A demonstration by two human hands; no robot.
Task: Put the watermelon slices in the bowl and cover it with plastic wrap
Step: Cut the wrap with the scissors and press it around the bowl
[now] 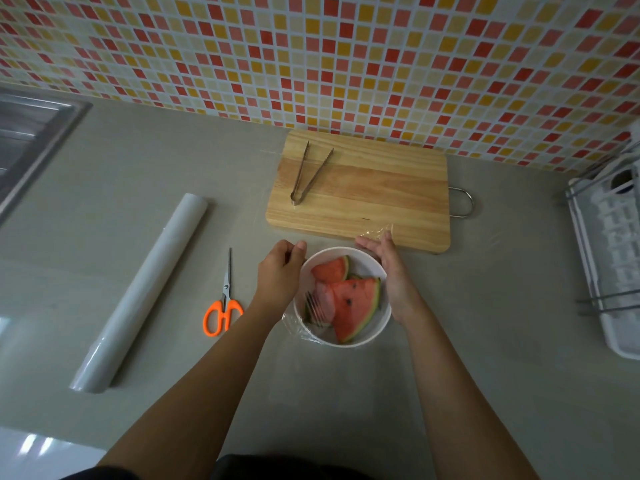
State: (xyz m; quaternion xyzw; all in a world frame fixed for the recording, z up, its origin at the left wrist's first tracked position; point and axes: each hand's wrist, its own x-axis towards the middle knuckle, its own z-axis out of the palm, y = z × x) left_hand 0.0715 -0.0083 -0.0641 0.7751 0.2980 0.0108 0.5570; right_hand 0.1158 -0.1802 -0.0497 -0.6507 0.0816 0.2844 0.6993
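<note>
Now red watermelon slices [349, 299] under crinkly plastic wrap [301, 327].

arms: both bare to past the elbow, no sleeves showing
left hand [281, 271]: no rings, no watch
right hand [389, 271]: bare too
torso: dark garment (bottom edge only)

dim, soft even light w/ faint shadows, glare at lower-left countertop [31, 445], wide-angle bending at edges

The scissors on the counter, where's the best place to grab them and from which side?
Take the scissors by the orange loop handles, coming from the near side. They lie flat with the handles toward the person and the closed blades pointing away toward the wall, so the left hand, which is nearest, reaches the loops first.
</note>
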